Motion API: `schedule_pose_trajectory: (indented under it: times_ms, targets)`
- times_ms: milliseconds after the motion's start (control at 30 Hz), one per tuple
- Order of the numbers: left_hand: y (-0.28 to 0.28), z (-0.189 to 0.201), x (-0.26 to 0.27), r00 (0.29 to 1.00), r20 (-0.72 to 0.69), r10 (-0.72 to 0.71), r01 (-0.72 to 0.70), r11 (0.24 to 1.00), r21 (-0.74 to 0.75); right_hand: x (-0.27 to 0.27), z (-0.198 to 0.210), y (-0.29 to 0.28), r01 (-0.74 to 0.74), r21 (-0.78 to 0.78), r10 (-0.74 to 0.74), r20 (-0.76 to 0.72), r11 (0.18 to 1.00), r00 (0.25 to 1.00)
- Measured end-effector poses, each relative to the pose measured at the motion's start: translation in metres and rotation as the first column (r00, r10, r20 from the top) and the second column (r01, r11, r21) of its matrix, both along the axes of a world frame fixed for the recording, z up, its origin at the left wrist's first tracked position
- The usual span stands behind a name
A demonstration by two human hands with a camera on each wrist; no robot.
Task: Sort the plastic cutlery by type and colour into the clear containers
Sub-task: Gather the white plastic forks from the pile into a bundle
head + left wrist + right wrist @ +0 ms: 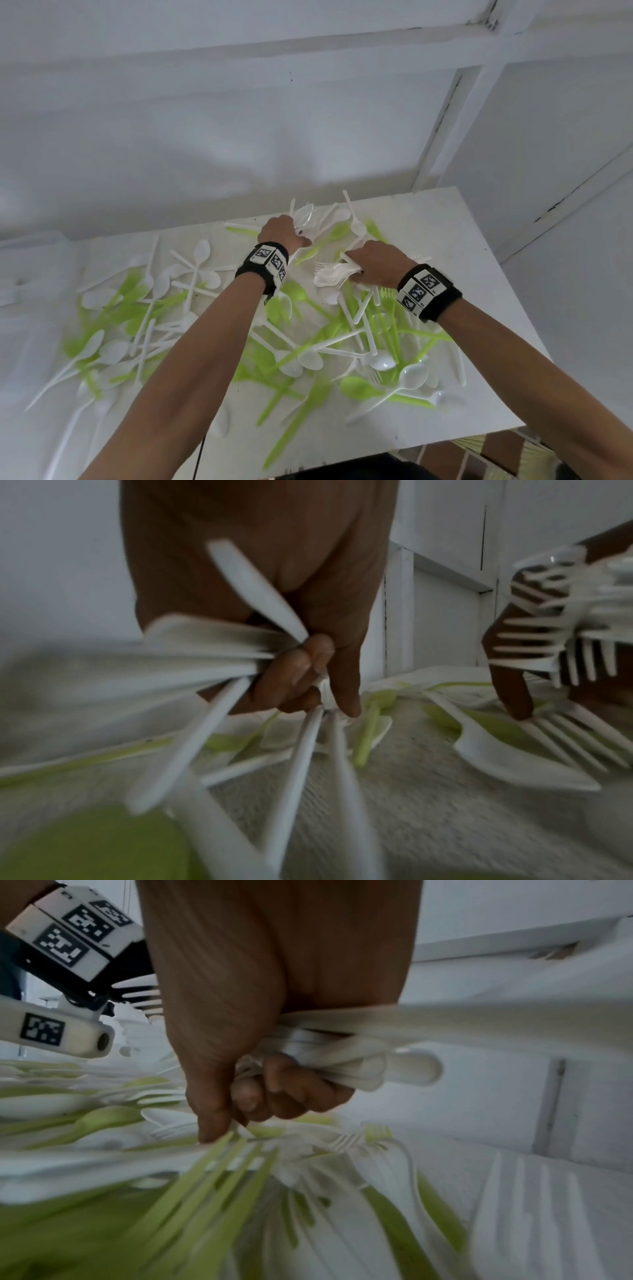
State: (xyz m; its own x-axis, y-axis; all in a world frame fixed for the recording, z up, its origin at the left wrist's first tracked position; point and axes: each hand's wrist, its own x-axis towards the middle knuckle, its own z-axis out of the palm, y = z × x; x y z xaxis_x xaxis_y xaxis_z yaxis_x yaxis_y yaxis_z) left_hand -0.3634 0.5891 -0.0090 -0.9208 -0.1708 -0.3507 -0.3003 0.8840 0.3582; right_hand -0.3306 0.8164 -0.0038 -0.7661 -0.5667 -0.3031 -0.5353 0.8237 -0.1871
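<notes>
Left hand fisted round a bundle of white plastic cutlery handles, right hand clamped on white plastic forks, wristbands carrying black-and-white square codes, no readable writing

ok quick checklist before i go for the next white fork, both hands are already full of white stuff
1. Left hand grips its white handles firmly: ok, fingers curl round them.
2. Right hand holds its white forks together: ok, tines fan out of the fist on one side.
3. Bundles one colour only: ok for what shows, all white; the left bundle's type cannot tell, since blur hides the heads.
4. A free finger for the next pick: ok, the right index finger presses a loose white fork on the table.
5. Clear containers within reach: cannot tell, none is plainly in view.
6. Green pieces stay out of the grasp: ok, they lie on the table.
</notes>
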Motion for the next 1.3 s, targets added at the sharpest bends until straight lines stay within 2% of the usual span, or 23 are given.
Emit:
schedule_pose_trajectory:
  times_ms: [233,300,400,500,600,733,833,900,1000,1133,1200,1300]
  targets:
    - [0.008,-0.005,0.014,0.997,0.009,0.071,-0.071,0.996,0.046,0.006,-0.001,0.006,-0.110,-0.135,0.098,-0.095,0.985,0.991]
    - [0.008,-0.006,0.018,0.996,0.025,0.081,-0.083,0.993,0.089,0.009,0.001,0.007,-0.115,-0.277,0.087,-0.111,0.954,0.990]
    - [0.006,-0.002,0.024,0.993,0.036,0.111,-0.116,0.971,0.210,0.012,0.007,0.007,-0.053,-0.491,0.029,-0.056,0.869,0.998]
    - [0.002,0.003,0.028,0.994,0.059,0.095,-0.108,0.950,0.293,0.017,0.020,0.002,0.117,-0.650,-0.115,0.046,0.751,0.992]
    - [-0.004,0.007,0.031,0.994,0.088,0.061,-0.089,0.929,0.359,0.020,0.035,-0.002,0.379,-0.775,-0.297,0.256,0.507,0.920]
    - [-0.007,0.017,0.037,0.996,0.063,0.062,-0.084,0.883,0.462,0.010,0.044,0.001,0.562,-0.796,-0.409,0.446,0.224,0.796]
    - [-0.008,0.024,0.041,0.997,0.027,0.078,-0.078,0.769,0.634,0.001,0.046,0.007,0.637,-0.764,-0.455,0.533,0.104,0.713]
    - [-0.008,0.029,0.040,0.995,0.006,0.103,-0.076,0.694,0.716,-0.004,0.045,0.012,0.658,-0.749,-0.441,0.568,0.072,0.695]
    - [-0.007,0.036,0.036,0.995,-0.059,0.086,-0.016,0.681,0.733,-0.013,0.040,0.025,0.716,-0.697,-0.439,0.634,0.032,0.637]
    - [-0.001,0.034,0.032,0.990,-0.069,0.126,-0.016,0.574,0.819,-0.027,0.022,0.046,0.816,-0.574,-0.514,0.681,0.065,0.521]
    - [0.003,0.030,0.031,0.989,-0.082,0.126,-0.002,0.556,0.831,-0.031,0.013,0.049,0.866,-0.494,-0.506,0.730,0.076,0.460]
    - [0.012,0.027,0.031,0.990,-0.075,0.117,-0.004,0.560,0.829,-0.027,0.008,0.041,0.912,-0.387,-0.475,0.782,0.136,0.403]
